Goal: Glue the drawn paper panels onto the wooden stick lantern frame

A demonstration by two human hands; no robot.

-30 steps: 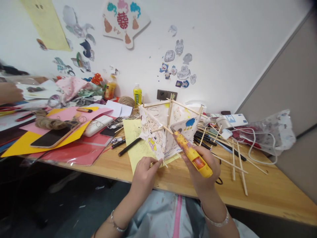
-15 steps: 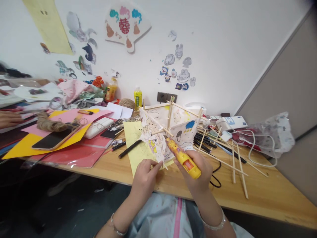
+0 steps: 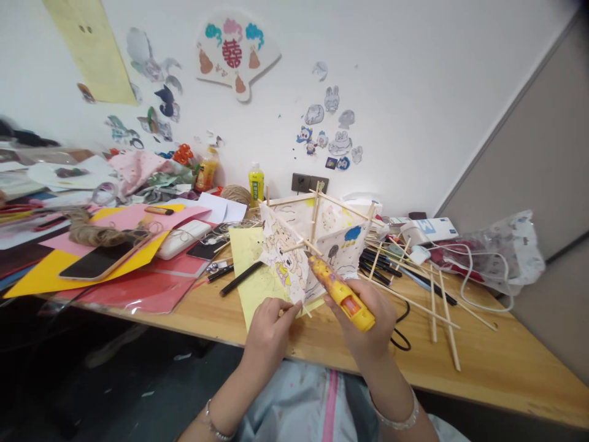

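Left hand (image 3: 268, 328) at lower center has thumb and fingertips pinched together at the bottom corner of a paper-and-stick frame (image 3: 345, 248), which stands just right of the middle of the picture. Right hand (image 3: 375, 316) is wrapped around a yellow glue gun (image 3: 340, 293), its nozzle angled up and left, close to the crossed sticks at the frame's near top. If it is hot, a small drift could smear glue on the drawn panel or scorch it, and a drip could fall toward the pinching fingers below. Since only a corner appears pinched, a nudge from the nozzle could tip the light frame or shift the sticks. The black cord (image 3: 402, 336) beside the right wrist might also snag.
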